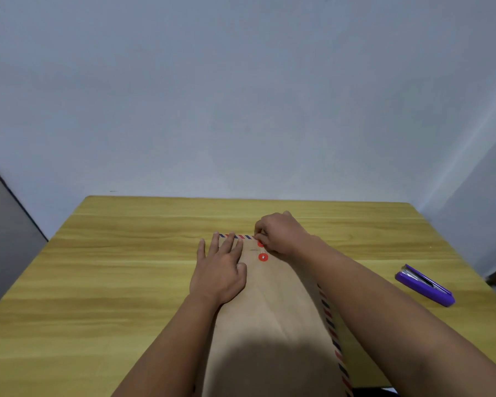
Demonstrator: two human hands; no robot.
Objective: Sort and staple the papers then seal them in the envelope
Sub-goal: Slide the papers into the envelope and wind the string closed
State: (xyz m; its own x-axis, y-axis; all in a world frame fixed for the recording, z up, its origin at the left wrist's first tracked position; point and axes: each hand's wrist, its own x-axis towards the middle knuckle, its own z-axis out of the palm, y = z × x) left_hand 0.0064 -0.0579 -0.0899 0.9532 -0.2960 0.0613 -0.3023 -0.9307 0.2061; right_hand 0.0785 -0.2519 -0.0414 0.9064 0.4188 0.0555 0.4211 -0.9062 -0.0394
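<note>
Right fingers [259,234]: we see them curled together at the upper red button [260,243], pinching something too fine to make out; we judge it is probably the closing string, since that is what these buttons take.
Right hand [281,234]: it sits at the far end of the envelope, knuckles up, placed so the fingertips can work around the button.
Left fingers [226,245]: straight and spread, holding nothing, lying flat on the flap.
Left hand [219,270]: it presses the flap down just left of the buttons, which we judge keeps the paper from lifting or sliding under the winding.
Lower red button [263,257]: just below the upper one, uncovered, between the two hands.
Envelope [272,316]: brown with a red-and-blue striped border, lying lengthwise on the counter [112,267] from the near edge outward, flap shut; we see no loose papers, so we judge they are already inside.
Stapler [424,285]: purple, on the counter well to the right, apart from both hands; its step looks done.
Stage: sealing, near the end.
</note>
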